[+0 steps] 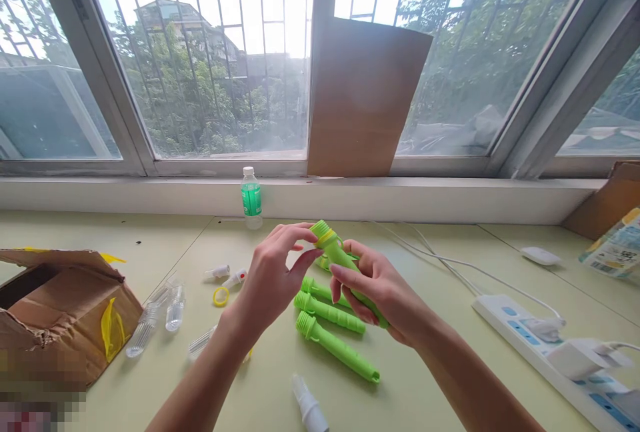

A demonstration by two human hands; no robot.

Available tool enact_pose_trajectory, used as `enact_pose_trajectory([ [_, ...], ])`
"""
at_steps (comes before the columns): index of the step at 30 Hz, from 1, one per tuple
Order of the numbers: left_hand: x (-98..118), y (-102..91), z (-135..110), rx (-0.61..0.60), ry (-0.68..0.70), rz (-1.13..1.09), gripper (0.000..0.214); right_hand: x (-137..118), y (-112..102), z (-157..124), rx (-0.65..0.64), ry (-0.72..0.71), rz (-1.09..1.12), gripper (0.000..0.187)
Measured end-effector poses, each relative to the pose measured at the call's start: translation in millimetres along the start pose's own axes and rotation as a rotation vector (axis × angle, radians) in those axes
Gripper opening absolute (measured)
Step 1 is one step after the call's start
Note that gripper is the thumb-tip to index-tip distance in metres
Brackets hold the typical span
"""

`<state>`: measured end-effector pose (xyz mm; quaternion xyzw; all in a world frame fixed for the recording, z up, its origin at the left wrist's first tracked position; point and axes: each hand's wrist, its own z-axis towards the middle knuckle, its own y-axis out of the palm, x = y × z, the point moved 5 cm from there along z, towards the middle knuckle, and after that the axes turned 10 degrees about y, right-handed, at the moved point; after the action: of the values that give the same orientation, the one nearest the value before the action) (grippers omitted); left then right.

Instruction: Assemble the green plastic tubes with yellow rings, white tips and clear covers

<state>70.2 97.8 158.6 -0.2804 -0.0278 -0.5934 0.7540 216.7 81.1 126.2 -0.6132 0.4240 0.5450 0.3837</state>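
Note:
My right hand (383, 292) is wrapped round a green plastic tube (336, 253) with a threaded end and a yellow ring near that end. It holds the tube tilted above the table. My left hand (273, 275) pinches the tube's threaded top with thumb and fingers. Below the hands lie three more green tubes (333, 345) side by side on the table. A loose yellow ring (221, 296) lies left of them. Several clear plastic tubes (160, 315) lie further left.
An open cardboard box (60, 312) stands at the left. A small water bottle (251, 199) stands by the window sill. A white power strip (550, 352) with plugs and cables lies at the right. A white nozzle part (309, 409) lies near the front edge.

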Motion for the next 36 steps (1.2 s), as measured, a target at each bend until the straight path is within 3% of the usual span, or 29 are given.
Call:
enact_pose_trajectory([
  [14,0.5,-3.8,0.1,-0.012,0.032,0.043,0.010,-3.7,-2.5,1.3,0.000,-0.063,-0.082,0.028],
  [23,1.3,-3.0,-0.7,-0.081,0.010,-0.027,0.025,0.4,-1.0,-0.2,-0.047,0.022,0.075,0.023],
  [36,5.4,-6.5,0.9,-0.014,0.076,0.011,0.011,-5.0,-7.3,-0.6,0.022,-0.038,-0.003,0.025],
])
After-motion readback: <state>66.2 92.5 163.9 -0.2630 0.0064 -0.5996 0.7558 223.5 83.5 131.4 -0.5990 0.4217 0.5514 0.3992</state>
